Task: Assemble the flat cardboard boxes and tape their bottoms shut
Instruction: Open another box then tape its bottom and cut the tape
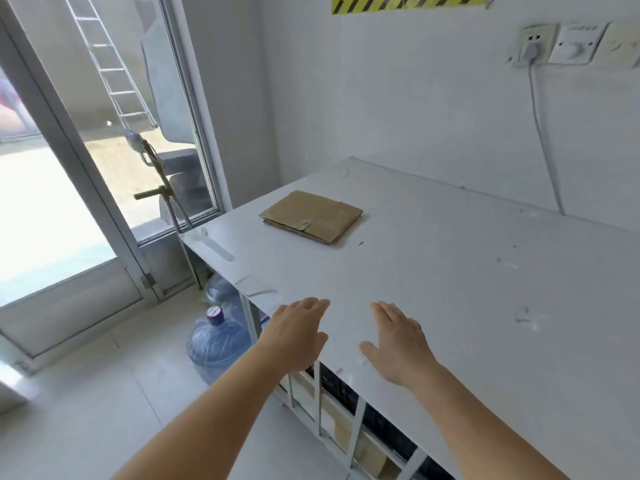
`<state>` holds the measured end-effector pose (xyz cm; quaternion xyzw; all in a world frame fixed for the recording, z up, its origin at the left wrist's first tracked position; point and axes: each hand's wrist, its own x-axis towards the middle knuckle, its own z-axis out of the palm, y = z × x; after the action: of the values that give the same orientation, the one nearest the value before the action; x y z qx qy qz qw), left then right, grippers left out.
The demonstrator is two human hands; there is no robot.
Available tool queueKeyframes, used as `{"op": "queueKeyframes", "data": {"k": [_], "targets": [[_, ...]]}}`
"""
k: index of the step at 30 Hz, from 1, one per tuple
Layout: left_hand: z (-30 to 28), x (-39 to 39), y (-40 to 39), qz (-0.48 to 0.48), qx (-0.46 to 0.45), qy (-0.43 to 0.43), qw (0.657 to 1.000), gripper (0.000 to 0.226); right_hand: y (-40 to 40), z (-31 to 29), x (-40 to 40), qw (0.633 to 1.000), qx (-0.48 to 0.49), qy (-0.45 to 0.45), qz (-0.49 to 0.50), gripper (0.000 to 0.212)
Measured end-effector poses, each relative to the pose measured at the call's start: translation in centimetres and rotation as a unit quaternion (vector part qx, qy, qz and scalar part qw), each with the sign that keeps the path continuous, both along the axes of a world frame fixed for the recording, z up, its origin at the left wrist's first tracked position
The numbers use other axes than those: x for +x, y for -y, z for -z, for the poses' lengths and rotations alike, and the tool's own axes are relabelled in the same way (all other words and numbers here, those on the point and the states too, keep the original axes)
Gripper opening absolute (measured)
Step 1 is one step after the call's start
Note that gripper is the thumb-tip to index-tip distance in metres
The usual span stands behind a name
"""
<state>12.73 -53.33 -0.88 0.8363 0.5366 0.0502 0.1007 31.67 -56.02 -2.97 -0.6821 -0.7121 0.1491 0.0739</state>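
A small stack of flat brown cardboard boxes (311, 216) lies on the white table (467, 271), toward its far left corner. My left hand (298, 334) reaches out over the table's near edge with straight fingers, holding nothing. My right hand (398, 341) stretches forward beside it, palm down, fingers straight, empty as well. Both hands are well short of the cardboard. No tape is visible.
Blue water jugs (218, 341) stand on the floor left of the table. Shelves under the table (346, 420) hold cardboard. A glass door (86, 168) is at left. A cable (543, 140) hangs from a wall socket (531, 46) down to the table's back edge.
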Motion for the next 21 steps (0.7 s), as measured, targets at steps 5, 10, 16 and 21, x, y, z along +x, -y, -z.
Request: {"op": "queueKeyframes", "data": {"k": [5, 10, 16, 21], "targets": [[0.2, -3.0, -3.6, -0.012, 0.006, 0.010, 1.000, 0.061, -4.4, -0.1, -2.8, 1.000, 0.002, 0.010, -0.011, 0.072], [0.7, -5.5, -8.9, -0.026, -0.008, 0.008, 1.000, 0.060, -10.1, 0.4, -4.5, 1.000, -0.002, 0.013, -0.013, 0.071], [0.7, -7.8, -17.5, -0.039, -0.014, -0.014, 0.999, 0.060, -18.7, 0.8, -6.0, 1.000, 0.005, -0.004, -0.001, 0.069], [0.8, -8.5, -23.9, -0.048, -0.009, -0.006, 0.999, 0.059, -24.4, 1.0, -6.3, 1.000, 0.022, -0.010, 0.011, 0.064]]}}
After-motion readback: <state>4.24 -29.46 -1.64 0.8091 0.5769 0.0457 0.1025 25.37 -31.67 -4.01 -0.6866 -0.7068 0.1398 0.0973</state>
